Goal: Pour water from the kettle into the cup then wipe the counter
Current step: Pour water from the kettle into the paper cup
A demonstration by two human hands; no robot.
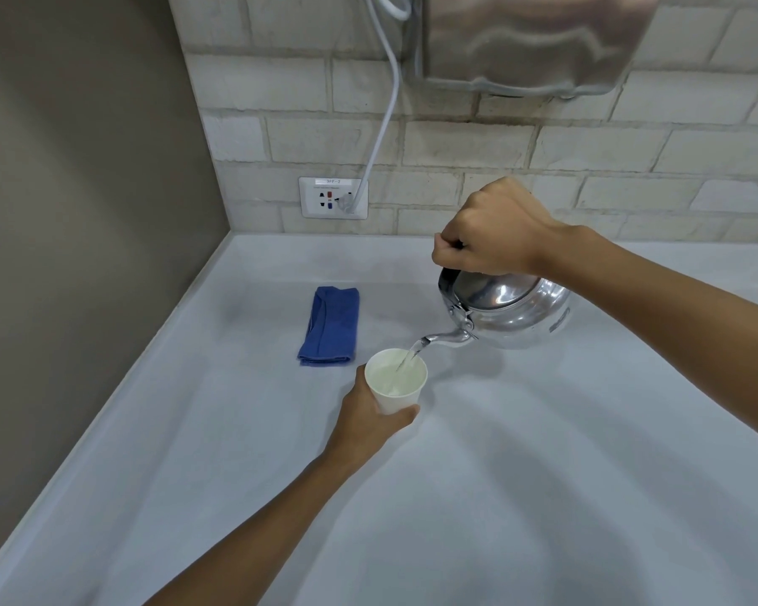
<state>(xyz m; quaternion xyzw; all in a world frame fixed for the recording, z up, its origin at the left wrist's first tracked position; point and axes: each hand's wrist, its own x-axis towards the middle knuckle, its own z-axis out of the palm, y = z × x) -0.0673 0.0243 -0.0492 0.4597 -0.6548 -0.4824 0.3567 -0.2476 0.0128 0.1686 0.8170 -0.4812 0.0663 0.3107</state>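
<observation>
A shiny metal kettle (pixel 513 310) hangs tilted above the white counter (pixel 543 474), spout pointing left and down. My right hand (pixel 493 231) is closed around its top handle. A thin stream of water runs from the spout into a white paper cup (pixel 397 382). My left hand (pixel 370 419) wraps the cup's lower side from the left and front; whether the cup's base rests on the counter is hidden. A folded blue cloth (pixel 330 325) lies flat on the counter, just behind and left of the cup.
A brick-tiled wall runs along the back with a wall socket (pixel 333 197) and a white cable (pixel 384 111) plugged into it. A steel wall-mounted unit (pixel 534 41) hangs above the kettle. A grey side wall (pixel 75 212) bounds the counter on the left.
</observation>
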